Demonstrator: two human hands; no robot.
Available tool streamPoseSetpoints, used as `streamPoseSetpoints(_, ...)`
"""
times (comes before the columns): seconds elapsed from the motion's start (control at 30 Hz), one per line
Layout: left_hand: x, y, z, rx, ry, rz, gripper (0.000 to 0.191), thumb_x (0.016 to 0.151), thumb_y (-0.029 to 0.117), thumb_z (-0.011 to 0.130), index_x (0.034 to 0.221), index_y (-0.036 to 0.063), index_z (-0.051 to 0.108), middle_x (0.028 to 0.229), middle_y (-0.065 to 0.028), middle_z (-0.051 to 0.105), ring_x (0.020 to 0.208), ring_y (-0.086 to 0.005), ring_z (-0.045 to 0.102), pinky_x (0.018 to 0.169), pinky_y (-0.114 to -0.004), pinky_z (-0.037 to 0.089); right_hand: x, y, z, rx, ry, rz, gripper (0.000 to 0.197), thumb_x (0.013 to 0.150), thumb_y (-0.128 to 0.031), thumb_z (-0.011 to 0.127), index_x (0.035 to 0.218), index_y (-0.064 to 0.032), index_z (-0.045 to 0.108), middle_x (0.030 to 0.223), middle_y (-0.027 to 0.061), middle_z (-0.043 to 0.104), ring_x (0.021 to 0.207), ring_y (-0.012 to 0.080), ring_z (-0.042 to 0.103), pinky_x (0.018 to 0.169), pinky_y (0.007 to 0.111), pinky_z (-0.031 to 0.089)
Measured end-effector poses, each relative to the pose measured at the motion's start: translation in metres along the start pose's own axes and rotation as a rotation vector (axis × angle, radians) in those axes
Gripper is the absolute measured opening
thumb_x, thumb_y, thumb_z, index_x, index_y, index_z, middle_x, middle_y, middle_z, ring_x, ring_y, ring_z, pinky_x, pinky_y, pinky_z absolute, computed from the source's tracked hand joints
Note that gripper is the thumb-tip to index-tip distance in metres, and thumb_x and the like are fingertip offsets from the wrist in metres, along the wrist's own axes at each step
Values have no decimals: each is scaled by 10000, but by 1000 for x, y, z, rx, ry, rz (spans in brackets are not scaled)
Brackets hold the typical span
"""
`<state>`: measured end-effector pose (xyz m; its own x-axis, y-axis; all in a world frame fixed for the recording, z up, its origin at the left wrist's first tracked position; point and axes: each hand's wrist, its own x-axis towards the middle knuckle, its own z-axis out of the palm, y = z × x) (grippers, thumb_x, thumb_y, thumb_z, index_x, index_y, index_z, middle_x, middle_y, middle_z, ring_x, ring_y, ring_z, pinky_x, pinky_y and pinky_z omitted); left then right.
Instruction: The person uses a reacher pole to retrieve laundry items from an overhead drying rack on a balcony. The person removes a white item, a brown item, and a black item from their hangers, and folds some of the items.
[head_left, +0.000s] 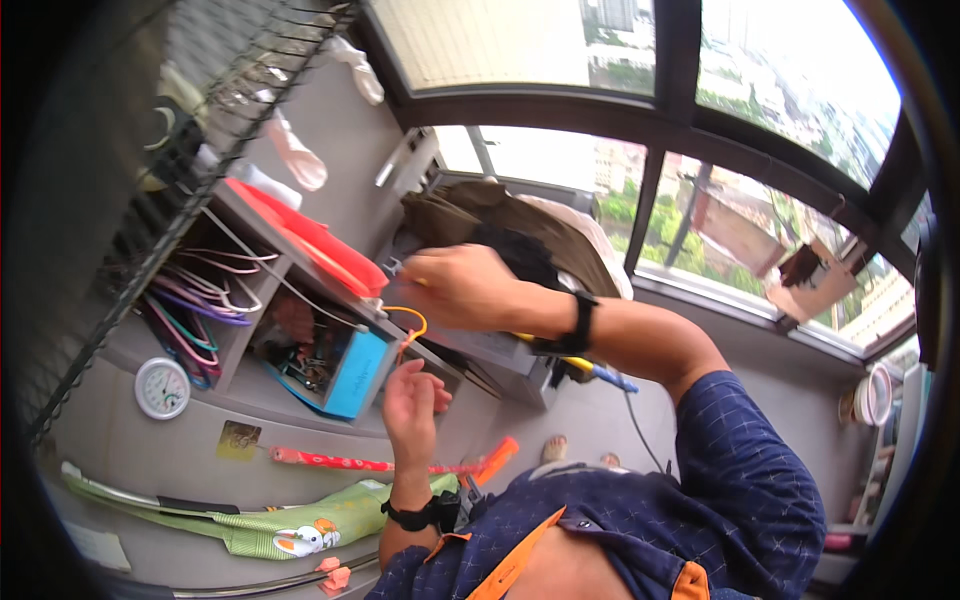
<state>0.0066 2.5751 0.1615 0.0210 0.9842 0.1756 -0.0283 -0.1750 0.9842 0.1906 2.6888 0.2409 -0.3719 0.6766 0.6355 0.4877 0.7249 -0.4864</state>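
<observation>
My right hand (469, 285) is closed in a fist in front of the shelf unit. A bit of yellow shows between its fingers; the rest of that thing is hidden. Lower down, my left hand (416, 401) is raised with its fingers apart and slightly curled, near an orange cord (407, 343). A curved yellow hook (416, 319) shows between the hands, by the shelf's edge; what it belongs to is not clear. Beyond my right wrist a yellow and blue pole (592, 369) slants down. Beside the hands, a blue box (356, 375) with small items sits in a shelf compartment.
Coat hangers (202, 300) fill another compartment, with a red folded item (307, 240) on top. A wire rack (247, 112) crosses the upper left. Dark clothes (517, 225) lie below the windows. A round dial gauge (163, 388) and a green rabbit-print cover (315, 517) are at left.
</observation>
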Motion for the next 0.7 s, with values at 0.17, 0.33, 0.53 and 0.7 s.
streamPoseSetpoints(0.17, 6, -16, 26, 19, -129, -65, 238, 982, 121, 511, 1195, 16, 513, 887, -43, 610, 726, -102, 601, 624, -223, 491, -225, 107, -20, -273, -332, 846, 513, 806, -381, 671, 1145, -12, 561, 1136, 241, 576, 1057, 389, 582, 864, 473, 499)
streamPoseSetpoints(0.33, 5, -34, 54, -23, -190, -149, 245, 982, 133, 532, 1195, 13, 514, 880, -44, 615, 729, -103, 603, 626, -222, 499, -314, 131, -7, -193, -535, 1098, 658, 824, -533, 637, 1167, 21, 546, 942, 220, 662, 870, 328, 669, 755, 439, 530)
streamPoseSetpoints(0.53, -5, -50, 76, -39, -228, -150, 229, 958, 89, 547, 1177, 20, 550, 860, -58, 623, 688, -116, 605, 597, -233, 503, -342, 139, 18, 173, -450, 1044, 447, 831, -443, 638, 911, -6, 688, 749, 173, 673, 688, 290, 668, 677, 414, 534)
streamPoseSetpoints(0.7, -16, -51, 77, 78, -193, -183, 227, 968, 107, 540, 1177, 18, 543, 855, -55, 622, 678, -123, 612, 578, -237, 513, -342, 98, 6, 101, -262, 896, 340, 836, -395, 632, 886, -62, 680, 788, 187, 673, 753, 383, 651, 696, 479, 512)
